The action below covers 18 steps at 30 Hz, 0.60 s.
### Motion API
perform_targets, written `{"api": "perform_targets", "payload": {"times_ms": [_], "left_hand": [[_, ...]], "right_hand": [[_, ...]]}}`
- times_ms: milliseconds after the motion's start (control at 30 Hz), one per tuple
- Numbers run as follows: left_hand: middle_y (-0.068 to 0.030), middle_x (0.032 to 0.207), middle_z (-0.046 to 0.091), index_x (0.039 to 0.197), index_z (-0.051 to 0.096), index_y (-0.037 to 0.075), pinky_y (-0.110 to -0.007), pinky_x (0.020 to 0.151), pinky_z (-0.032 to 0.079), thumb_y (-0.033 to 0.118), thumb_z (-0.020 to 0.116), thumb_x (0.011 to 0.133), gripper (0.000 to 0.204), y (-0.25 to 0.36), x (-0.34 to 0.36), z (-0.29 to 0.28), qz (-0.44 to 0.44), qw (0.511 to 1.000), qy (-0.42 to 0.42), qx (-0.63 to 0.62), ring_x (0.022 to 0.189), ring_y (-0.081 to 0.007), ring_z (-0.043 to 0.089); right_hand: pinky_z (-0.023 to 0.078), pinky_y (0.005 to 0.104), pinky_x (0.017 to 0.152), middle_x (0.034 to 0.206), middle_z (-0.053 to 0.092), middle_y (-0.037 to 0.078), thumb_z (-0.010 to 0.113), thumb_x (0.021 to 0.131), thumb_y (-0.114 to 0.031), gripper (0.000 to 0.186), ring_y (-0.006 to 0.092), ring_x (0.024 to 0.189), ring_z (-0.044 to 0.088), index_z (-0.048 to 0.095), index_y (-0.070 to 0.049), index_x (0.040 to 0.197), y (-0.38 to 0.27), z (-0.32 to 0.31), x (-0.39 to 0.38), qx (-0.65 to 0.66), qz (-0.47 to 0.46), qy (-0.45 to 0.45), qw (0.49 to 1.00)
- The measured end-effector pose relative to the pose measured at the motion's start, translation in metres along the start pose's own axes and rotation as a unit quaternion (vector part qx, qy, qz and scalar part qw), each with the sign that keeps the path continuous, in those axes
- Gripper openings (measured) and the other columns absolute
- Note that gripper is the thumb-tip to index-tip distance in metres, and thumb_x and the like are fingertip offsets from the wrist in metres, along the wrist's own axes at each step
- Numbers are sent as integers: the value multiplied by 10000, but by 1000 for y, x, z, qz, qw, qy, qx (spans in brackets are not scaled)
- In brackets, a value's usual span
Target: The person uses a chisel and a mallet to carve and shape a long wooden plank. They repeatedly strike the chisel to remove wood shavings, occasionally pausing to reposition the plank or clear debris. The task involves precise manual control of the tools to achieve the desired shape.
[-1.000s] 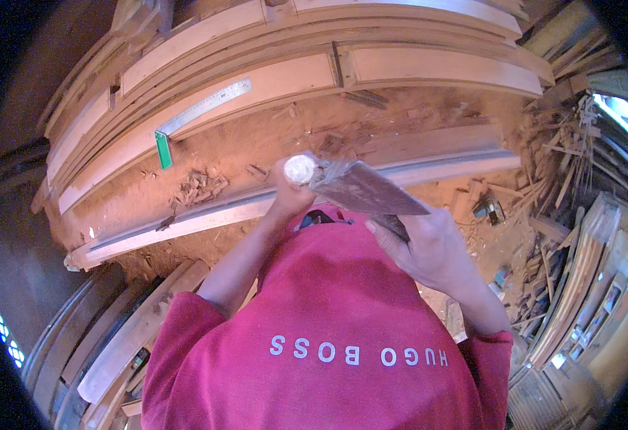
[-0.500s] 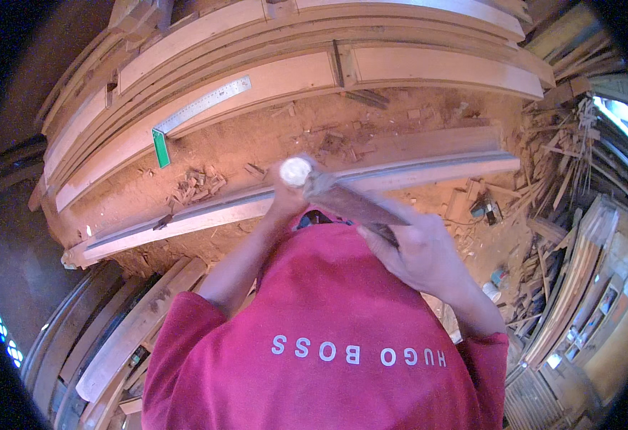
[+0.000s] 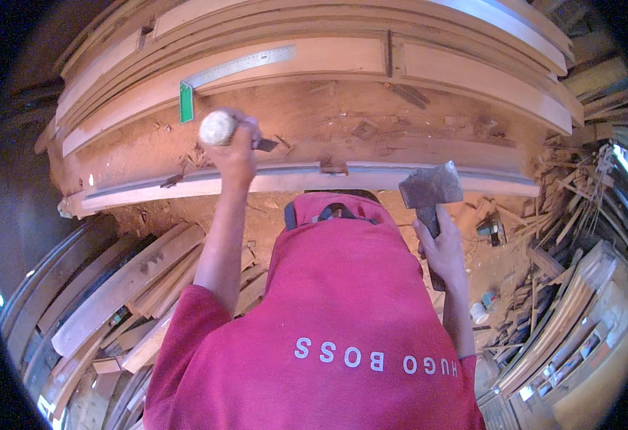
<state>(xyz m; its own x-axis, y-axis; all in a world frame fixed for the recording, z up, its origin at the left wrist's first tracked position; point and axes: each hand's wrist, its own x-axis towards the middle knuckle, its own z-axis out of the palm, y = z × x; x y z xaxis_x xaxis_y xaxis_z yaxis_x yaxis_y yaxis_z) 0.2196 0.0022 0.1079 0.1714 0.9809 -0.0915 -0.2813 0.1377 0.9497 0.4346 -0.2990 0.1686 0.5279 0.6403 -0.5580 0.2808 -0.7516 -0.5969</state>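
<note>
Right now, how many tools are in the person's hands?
2: a pale-ended tool in the left hand, and a hatchet in the right hand. The grip hides part of the pale-ended tool.

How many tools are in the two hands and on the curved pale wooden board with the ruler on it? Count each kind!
Dark metal-headed axe-like tool, right hand: 1
Pale round-ended chisel-like tool, left hand: 1
Green-handled silver L-shaped square, on the board: 1
Total: 3
</note>
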Motion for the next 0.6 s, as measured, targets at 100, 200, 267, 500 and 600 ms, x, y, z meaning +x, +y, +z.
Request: {"api": "perform_targets", "payload": {"times_ms": [100, 200, 267, 500, 600], "left_hand": [[-30, 650, 544, 816, 539, 34, -244, 467, 399, -41, 619, 768, 119, -5, -19, 2, -4, 1000, -13, 22, 530, -94, 511], [-36, 653, 537, 839, 534, 30, -243, 457, 390, -34, 601, 770, 115, -6, -28, -8, -9, 999, -33, -1, 520, -96, 497], [-38, 652, 528, 862, 530, 28, -243, 453, 384, -31, 588, 774, 121, -1, -31, -13, 5, 999, -36, -30, 515, -95, 486], [-28, 645, 489, 862, 490, 45, -239, 429, 345, -24, 581, 789, 136, 37, -23, -53, 21, 999, -27, -1, 497, -84, 435], [-18, 640, 484, 857, 490, 49, -240, 425, 358, -11, 611, 809, 144, 56, -20, -66, 37, 999, -1, 38, 483, -84, 448]], "right_hand": [[457, 316, 473, 653, 578, 86, 639, 903, -185, 329, 152, 516, 583, 528, 12, 1143, 7, 11, -3, -3, 9, -11, 1000], [470, 339, 498, 670, 597, 107, 641, 900, -208, 362, 180, 530, 598, 528, 2, 1172, 21, 22, -4, -41, -35, -7, 999], [476, 351, 513, 677, 608, 120, 644, 895, -220, 384, 197, 540, 606, 527, -4, 1190, 19, 29, -4, -46, -24, -14, 999], [482, 431, 627, 793, 628, 248, 655, 883, -235, 332, 410, 735, 643, 541, 9, 1077, -7, 50, -12, 13, -28, -14, 999], [485, 425, 631, 787, 631, 241, 649, 889, -245, 359, 382, 722, 648, 537, 29, 1092, -12, 63, -20, 36, -3, -19, 999]]}}
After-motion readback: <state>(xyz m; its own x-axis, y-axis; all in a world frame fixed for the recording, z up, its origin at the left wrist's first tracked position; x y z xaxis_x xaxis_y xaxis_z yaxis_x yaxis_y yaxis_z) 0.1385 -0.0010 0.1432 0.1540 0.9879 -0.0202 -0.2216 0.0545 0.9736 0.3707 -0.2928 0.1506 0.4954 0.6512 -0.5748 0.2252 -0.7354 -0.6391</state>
